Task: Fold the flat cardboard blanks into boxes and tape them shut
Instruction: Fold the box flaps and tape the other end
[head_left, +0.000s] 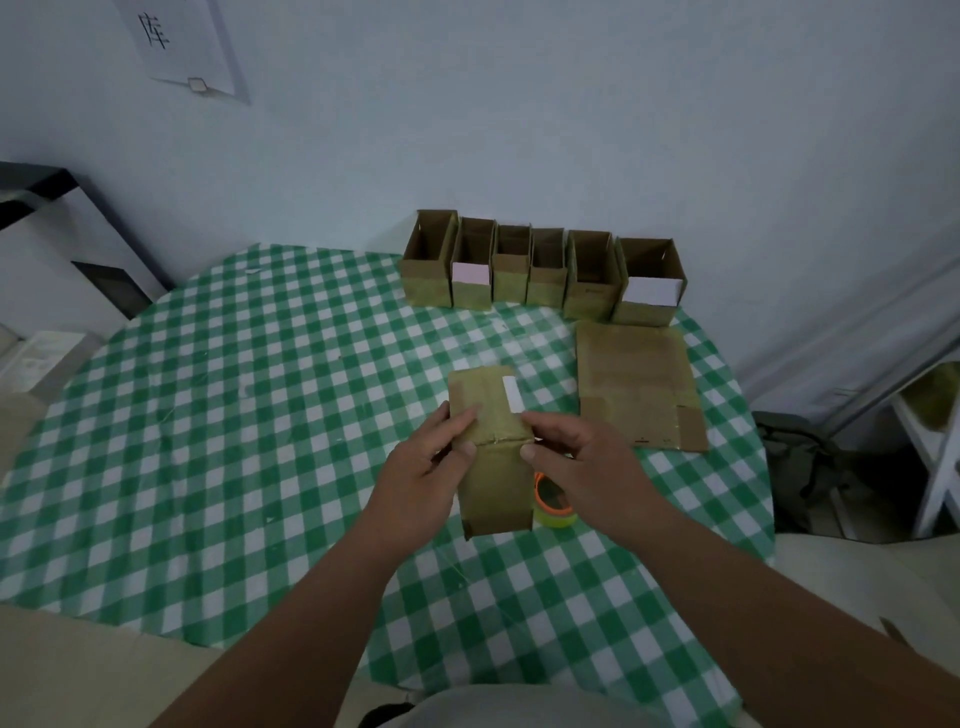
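Right now, your left hand (434, 457) and right hand (574, 449) meet over a partly folded cardboard box (493, 452), held just above the checked tabletop (208, 415). Both sets of fingers pinch the box at its middle crease, thumbs on the near face, one hand on each long edge. The card looks light, thin and stiff along its panels but ready to buckle at the folds, so the creased edges are likely the safest hold. Both forearms reach forward and angle inward, wrists level. Just beneath your right fingers lies a tape roll (556, 506). Beyond them, to the right, a flat blank (636, 382) waits. Further ahead stands a row of open boxes (540, 267) against the wall.
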